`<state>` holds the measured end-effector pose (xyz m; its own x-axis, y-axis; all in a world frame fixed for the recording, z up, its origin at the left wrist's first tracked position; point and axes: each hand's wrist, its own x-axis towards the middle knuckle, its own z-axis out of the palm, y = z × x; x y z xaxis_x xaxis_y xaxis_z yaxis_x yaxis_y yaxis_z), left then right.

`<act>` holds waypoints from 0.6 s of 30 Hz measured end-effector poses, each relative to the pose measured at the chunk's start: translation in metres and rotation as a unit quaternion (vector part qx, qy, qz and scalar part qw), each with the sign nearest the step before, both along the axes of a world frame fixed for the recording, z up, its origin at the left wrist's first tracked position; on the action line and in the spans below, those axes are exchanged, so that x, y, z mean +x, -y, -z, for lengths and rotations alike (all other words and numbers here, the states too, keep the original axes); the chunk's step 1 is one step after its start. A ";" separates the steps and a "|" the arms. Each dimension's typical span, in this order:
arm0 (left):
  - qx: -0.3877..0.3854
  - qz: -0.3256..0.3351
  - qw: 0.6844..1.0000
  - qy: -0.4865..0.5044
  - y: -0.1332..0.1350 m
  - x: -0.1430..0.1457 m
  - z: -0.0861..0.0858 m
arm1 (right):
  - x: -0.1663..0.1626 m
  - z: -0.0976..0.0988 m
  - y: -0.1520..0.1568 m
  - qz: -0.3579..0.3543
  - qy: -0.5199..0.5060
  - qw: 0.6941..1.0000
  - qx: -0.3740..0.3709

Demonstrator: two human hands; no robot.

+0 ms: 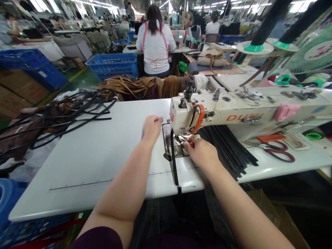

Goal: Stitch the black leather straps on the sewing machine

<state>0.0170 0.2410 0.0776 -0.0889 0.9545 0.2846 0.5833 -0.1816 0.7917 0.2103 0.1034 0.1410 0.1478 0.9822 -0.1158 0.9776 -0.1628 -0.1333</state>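
A white sewing machine [233, 110] stands on a white table [98, 152]. A narrow black strap [174, 162] runs from under the machine's foot toward me and hangs over the table's front edge. My right hand [201, 150] rests at the needle plate with its fingers pinched together on the strap by the foot. My left hand [152, 127] sits just left of the machine head, fingers curled and pinched; what they hold is too small to make out.
A sheaf of black straps [228, 148] lies under the machine arm, red-handled scissors [277, 150] beside it. Loose black straps [72, 114] pile at the table's left, brown straps [140, 86] behind. A person in white sits ahead by a blue crate [114, 65].
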 end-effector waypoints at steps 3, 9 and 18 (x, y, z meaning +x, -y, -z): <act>-0.001 -0.027 0.999 0.030 0.001 0.002 -0.001 | -0.001 0.000 0.000 -0.012 0.012 1.000 -0.003; -0.039 -0.074 0.985 0.153 0.002 0.002 -0.005 | -0.004 0.003 -0.001 -0.025 0.020 0.999 0.003; -0.036 -0.054 0.978 0.200 0.007 0.002 -0.012 | -0.004 0.000 -0.001 -0.031 0.024 0.999 0.016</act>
